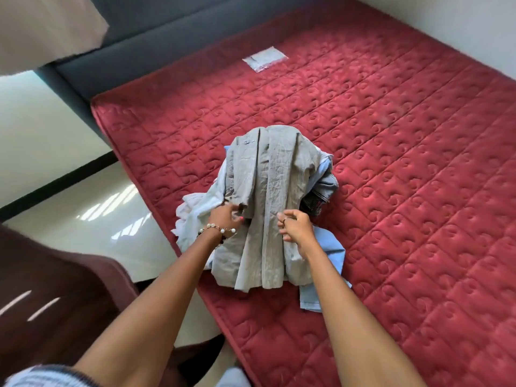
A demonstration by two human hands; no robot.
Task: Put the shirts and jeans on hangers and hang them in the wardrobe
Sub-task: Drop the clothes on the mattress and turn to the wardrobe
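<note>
1. A red quilted mattress (pixel 391 163) fills most of the view; it is taken as the landmark for every place below.
2. A heap of clothes is piled near the mattress's left edge, and a grey shirt (pixel 273 185) is draped over the top of it.
3. A white shirt (pixel 195 213) is seen spilling from under the grey shirt toward the mattress's left edge.
4. A light blue shirt (pixel 329 252) is spread flat on the mattress at the near right of the heap.
5. Folded jeans (pixel 324 191) are partly covered on the heap's right side.
6. The grey shirt's left edge is pinched by the left hand (pixel 226 216), fingers curled on the cloth.
7. A fold of the grey shirt is gripped by the right hand (pixel 296 227), fingers bent.
</note>
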